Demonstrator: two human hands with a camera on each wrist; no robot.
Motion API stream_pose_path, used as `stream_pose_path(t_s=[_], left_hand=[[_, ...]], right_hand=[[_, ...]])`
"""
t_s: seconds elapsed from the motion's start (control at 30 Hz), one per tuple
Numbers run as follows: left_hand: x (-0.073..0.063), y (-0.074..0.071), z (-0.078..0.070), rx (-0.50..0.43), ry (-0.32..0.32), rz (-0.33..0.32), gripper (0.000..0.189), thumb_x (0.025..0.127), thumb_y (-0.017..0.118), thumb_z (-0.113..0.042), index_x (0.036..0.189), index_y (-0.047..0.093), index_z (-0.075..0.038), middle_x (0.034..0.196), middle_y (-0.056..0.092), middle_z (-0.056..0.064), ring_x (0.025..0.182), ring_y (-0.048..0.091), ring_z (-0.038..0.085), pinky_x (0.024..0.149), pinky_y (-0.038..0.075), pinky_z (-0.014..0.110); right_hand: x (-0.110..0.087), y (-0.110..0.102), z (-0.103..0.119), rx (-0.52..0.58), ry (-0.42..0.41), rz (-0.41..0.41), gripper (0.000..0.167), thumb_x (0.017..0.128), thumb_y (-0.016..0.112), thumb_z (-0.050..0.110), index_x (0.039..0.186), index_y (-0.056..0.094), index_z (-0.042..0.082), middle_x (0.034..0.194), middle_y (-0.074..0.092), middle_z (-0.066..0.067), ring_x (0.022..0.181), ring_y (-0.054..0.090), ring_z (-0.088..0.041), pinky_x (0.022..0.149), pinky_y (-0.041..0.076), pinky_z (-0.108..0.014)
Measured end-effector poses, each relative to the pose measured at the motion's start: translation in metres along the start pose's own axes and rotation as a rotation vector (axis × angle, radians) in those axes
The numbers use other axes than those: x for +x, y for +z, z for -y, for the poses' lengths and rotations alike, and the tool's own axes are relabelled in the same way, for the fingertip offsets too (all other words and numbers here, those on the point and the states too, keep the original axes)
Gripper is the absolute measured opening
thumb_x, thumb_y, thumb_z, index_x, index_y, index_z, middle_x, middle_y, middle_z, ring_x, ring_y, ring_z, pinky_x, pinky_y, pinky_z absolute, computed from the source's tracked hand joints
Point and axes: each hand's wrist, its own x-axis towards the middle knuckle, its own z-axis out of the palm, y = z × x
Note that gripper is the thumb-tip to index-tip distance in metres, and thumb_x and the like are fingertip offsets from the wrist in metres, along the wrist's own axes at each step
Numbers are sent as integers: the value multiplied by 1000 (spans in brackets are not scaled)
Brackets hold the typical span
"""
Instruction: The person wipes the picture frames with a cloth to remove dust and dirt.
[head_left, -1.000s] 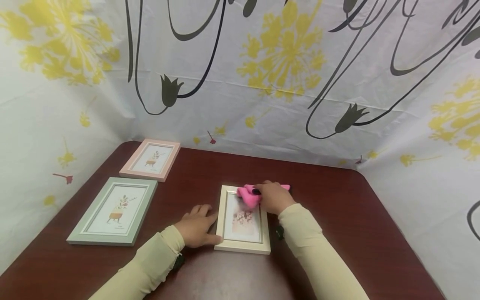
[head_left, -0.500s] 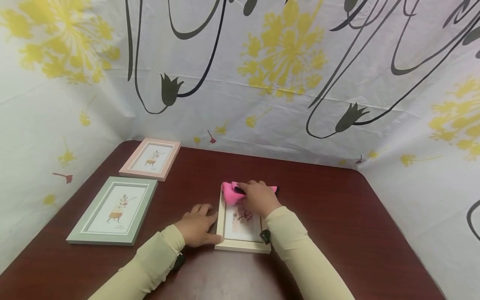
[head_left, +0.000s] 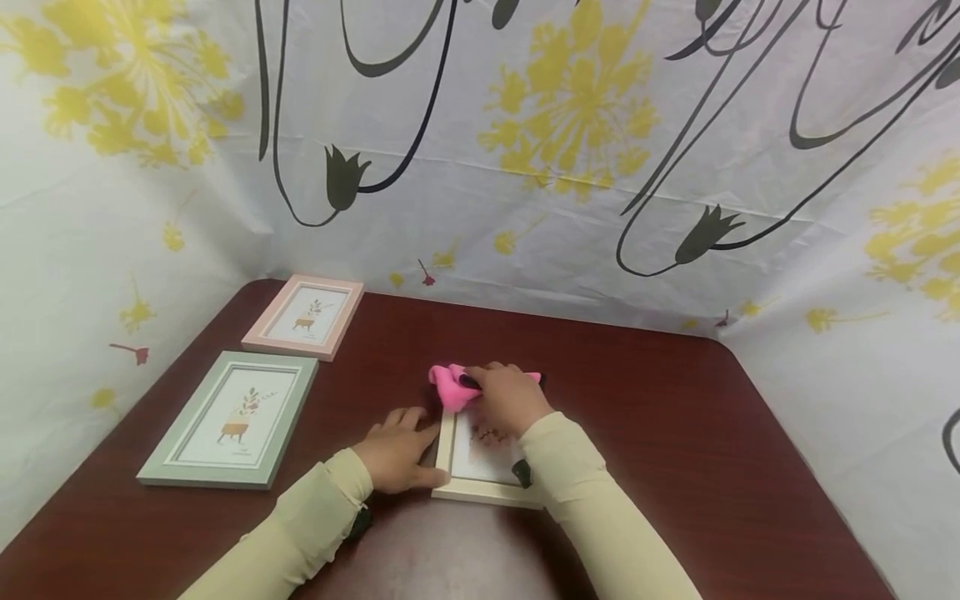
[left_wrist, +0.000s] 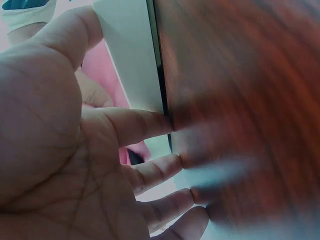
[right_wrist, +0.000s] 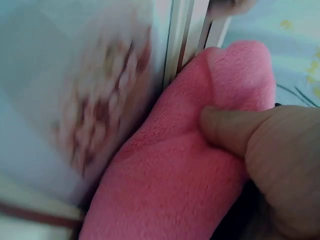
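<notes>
A cream picture frame with a floral print lies flat on the dark red table. My right hand grips a folded pink cloth against the frame's far left corner; the hand and sleeve hide the frame's right side. In the right wrist view the thumb presses into the fluffy pink cloth, which touches the picture's glass. My left hand rests at the frame's left edge, thumb on its near left corner. In the left wrist view the fingers are spread, with fingertips on the tabletop.
A green picture frame lies at the table's left, and a pink picture frame lies behind it. The brown table has rounded far corners. White patterned sheeting hangs around its back and sides.
My right hand has moved left with the pink cloth, from the frame's far right part to its far left corner. The left hand has stayed in place.
</notes>
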Motion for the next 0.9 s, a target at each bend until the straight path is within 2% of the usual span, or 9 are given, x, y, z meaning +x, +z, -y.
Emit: stream_pose_path(t_s=[0.17, 0.27, 0.4, 0.6, 0.8, 0.9], left_hand=[[0, -1, -1, -18, 8, -6, 75, 87, 71, -49, 141, 54, 0, 142, 42, 23, 134, 36, 44, 101, 37, 60], [-2, -2, -2, -29, 6, -4, 75, 87, 72, -49, 140, 54, 1, 143, 42, 23, 134, 35, 44, 102, 37, 60], [-2, -3, -1, -24, 3, -6, 75, 87, 72, -49, 140, 54, 1, 143, 42, 23, 134, 35, 44, 102, 37, 60], [-1, -4, -1, -5, 4, -1, 73, 87, 71, -50, 140, 56, -2, 141, 43, 23, 132, 37, 44, 101, 38, 60], [0, -1, -1, 19, -9, -14, 72, 87, 71, -52, 140, 56, -5, 141, 45, 21, 132, 38, 42, 101, 39, 58], [0, 3, -5, 56, -7, -24, 72, 89, 65, -56, 140, 57, -5, 142, 45, 22, 133, 38, 44, 100, 40, 60]], right_hand=[[-1, -2, -22, -53, 82, -47, 54, 85, 79, 28, 135, 64, 19, 115, 66, -11, 103, 61, -35, 88, 51, -51], [0, -3, -28, -53, 106, -46, 53, 86, 78, 26, 136, 63, 18, 116, 66, -13, 104, 61, -37, 89, 50, -53], [1, -3, -25, -47, 56, -24, 53, 88, 77, 25, 138, 62, 19, 118, 66, -13, 104, 60, -36, 90, 50, -52], [-5, -4, -10, 18, -65, 77, 51, 91, 73, 26, 140, 59, 22, 123, 65, -11, 108, 60, -34, 95, 48, -48], [-6, -3, -6, 52, -44, 92, 48, 93, 71, 24, 140, 59, 25, 123, 64, -9, 110, 60, -31, 96, 48, -47], [-3, -2, -9, 38, -31, 87, 50, 92, 72, 25, 140, 59, 26, 123, 64, -8, 111, 59, -30, 97, 48, -47]])
